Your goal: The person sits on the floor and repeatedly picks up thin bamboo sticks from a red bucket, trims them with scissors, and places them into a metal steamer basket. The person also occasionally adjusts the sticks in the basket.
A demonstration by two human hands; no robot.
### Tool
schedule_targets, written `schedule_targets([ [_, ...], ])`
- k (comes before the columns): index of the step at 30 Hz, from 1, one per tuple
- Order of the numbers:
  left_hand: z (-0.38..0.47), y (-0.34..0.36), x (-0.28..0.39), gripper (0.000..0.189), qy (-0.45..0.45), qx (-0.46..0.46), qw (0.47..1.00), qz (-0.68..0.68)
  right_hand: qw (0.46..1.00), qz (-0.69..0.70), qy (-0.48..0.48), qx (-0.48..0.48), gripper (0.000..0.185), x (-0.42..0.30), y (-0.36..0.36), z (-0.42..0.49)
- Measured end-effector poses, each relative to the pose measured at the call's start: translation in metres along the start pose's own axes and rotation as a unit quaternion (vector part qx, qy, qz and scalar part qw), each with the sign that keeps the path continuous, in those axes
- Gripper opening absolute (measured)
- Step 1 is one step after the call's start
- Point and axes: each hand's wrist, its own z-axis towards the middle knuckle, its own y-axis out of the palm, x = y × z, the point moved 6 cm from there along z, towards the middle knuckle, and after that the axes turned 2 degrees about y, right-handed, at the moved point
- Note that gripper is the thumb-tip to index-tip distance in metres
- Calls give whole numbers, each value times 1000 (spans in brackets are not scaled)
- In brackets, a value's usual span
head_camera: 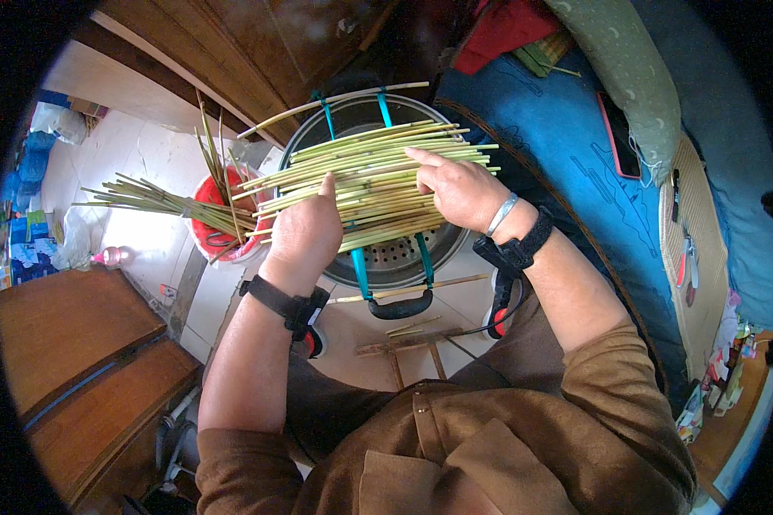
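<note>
Green and tan plant stalks (373,174) lie side by side as a mat across a round metal steamer pot (386,270). Teal ribbons (359,270) run from a thin stick (341,103) at the far side to another stick (451,283) by the pot's black handle (400,305). My left hand (309,222) rests at the mat's left part, index finger extended over the stalks. On the right part, my right hand (457,187) touches the stalks with its index finger extended and the other fingers curled. Whether either hand grips a stalk is not clear.
Left of the pot, a red-lined bucket (200,238) holds a bundle of stalks (167,203). A wooden stool (399,344) stands between my feet. To the right, a blue cloth (592,187) bears a phone (618,135); beyond it are scissors (686,261) on a beige mat. Wooden furniture (84,322) stands at left.
</note>
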Motion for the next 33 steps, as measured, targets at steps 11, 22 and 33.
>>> schedule_targets([
  [11,1,-9,1,56,-21,-1,1000,-11,999,-9,-7,36,7,-2,-6,-3],
  [22,-3,1,37,73,187,165,968,-38,948,-91,203,226,32,69,-55,-21],
  [33,-2,17,49,78,185,121,975,-8,915,115,379,78,52,116,-19,-21],
])
